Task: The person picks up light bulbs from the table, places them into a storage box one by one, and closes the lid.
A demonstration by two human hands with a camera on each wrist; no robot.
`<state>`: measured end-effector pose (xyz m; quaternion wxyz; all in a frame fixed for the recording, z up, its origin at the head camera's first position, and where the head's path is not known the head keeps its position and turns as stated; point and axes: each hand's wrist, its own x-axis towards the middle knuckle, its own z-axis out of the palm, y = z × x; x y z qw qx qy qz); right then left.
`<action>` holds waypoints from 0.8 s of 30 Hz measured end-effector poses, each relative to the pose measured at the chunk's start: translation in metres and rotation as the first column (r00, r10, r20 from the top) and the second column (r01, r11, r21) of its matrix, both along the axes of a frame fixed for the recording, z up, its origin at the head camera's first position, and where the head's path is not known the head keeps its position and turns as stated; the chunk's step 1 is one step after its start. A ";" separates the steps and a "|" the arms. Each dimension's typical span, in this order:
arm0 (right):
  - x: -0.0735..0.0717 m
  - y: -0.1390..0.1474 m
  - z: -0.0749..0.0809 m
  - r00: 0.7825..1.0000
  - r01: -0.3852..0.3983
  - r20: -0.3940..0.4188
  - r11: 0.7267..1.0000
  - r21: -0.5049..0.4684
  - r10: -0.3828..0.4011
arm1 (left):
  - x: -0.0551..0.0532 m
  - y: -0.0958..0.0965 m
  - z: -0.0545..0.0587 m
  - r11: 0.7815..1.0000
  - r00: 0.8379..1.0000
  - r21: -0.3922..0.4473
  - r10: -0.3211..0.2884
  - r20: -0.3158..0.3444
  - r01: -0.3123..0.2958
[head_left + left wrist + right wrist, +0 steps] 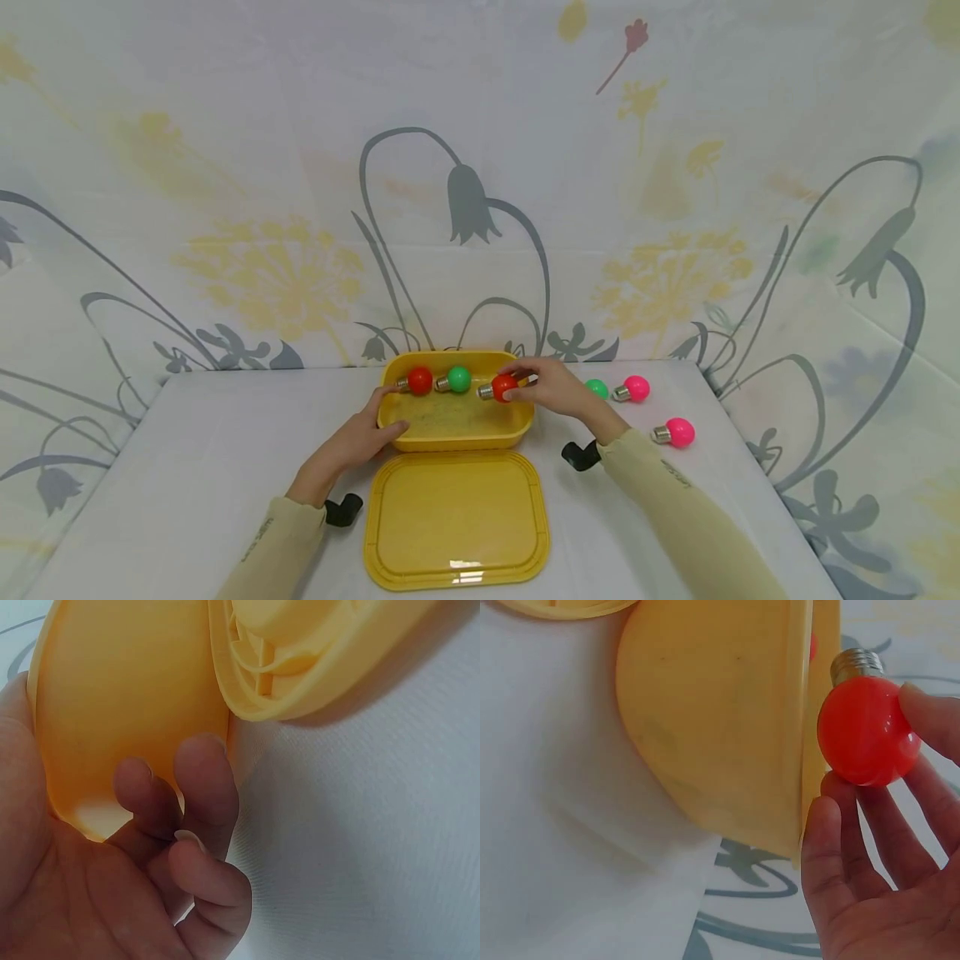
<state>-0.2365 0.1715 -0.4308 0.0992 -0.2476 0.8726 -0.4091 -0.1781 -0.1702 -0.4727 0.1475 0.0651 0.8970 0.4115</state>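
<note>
A yellow plastic container (453, 442) stands at the middle of the table. My left hand (360, 437) holds its left end, thumb over the rim; in the left wrist view the other fingers (206, 784) bend close to its outer wall. My right hand (555, 387) pinches a red light bulb (866, 731) by its round glass, metal screw base pointing away from the palm. In the head view that bulb overlaps the right part of the container. Inside, along the far side, lie another red bulb (420, 381) and a green bulb (458, 379).
A yellow lid (457, 517) lies flat in front of the container. To the right rest two pink bulbs (680, 432) and a green bulb (597, 388), partly hidden behind the right hand. A flower-patterned cloth (480, 167) hangs behind the white table (225, 450).
</note>
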 end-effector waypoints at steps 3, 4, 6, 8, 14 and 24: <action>-0.002 -0.005 0.000 1.000 -0.004 0.009 1.000 -0.006 0.004 | 0.000 0.000 0.000 1.000 1.000 0.003 -0.001 -0.002 0.001; -0.003 -0.007 0.000 1.000 -0.004 0.012 1.000 -0.009 0.005 | 0.000 0.000 0.000 1.000 1.000 0.003 -0.002 -0.003 0.002; -0.004 -0.010 0.000 1.000 -0.006 0.014 1.000 -0.013 0.006 | 0.000 0.000 0.000 1.000 1.000 0.004 -0.001 0.000 0.001; -0.006 -0.014 -0.001 1.000 -0.014 0.017 1.000 -0.014 0.014 | 0.000 0.001 0.000 1.000 1.000 0.006 0.003 0.004 -0.003; -0.008 -0.025 0.003 0.999 -0.020 0.031 1.000 0.006 0.020 | 0.000 0.000 0.000 1.000 1.000 0.009 0.004 0.016 -0.004; -0.015 -0.043 0.004 0.998 -0.059 0.023 0.998 -0.023 0.060 | 0.001 0.001 0.002 1.000 1.000 0.009 0.002 0.005 -0.002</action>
